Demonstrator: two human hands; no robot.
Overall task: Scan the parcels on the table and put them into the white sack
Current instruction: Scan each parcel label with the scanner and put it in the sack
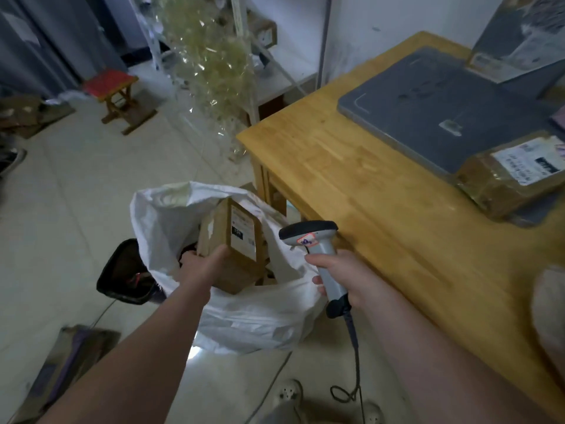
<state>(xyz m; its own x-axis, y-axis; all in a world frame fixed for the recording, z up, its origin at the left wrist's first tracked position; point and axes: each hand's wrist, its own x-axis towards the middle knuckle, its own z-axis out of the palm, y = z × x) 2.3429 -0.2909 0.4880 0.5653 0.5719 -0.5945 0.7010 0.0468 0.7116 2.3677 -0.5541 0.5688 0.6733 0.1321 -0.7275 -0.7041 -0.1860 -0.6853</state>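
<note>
My left hand (203, 264) grips a brown cardboard parcel (232, 240) with a white label, held over the open mouth of the white sack (253, 319) on the floor. My right hand (339, 276) is closed around the handle of a grey barcode scanner (318, 240), whose head points left above the sack's right edge. On the wooden table (351, 185) to the right lie a large flat grey parcel (440, 108) and a brown taped parcel (513, 172) with a white label.
A black bin (122, 273) stands left of the sack. A red-topped stool (117, 96) and clear plastic wrap (211, 62) sit farther back. Another box (519, 35) rests at the table's far corner. The scanner cable (351, 362) trails over the floor. Flattened cardboard (67, 362) lies at bottom left.
</note>
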